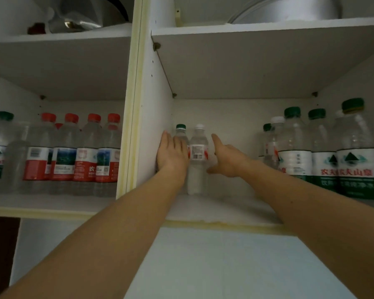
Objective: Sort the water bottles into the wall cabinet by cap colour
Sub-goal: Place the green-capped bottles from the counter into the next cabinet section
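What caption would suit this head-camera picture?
Both hands, left and right, reach toward a white-capped bottle in the wall cabinet.

Red-capped bottles [73, 152], green-capped bottles [324, 152], white cabinet [257, 65]

2 open hands [173, 153] [229, 158] flanking white-capped bottle [198, 156]

2 upright bottles, green-capped [181, 134] beside white-capped [198, 160], in cabinet [225, 210].
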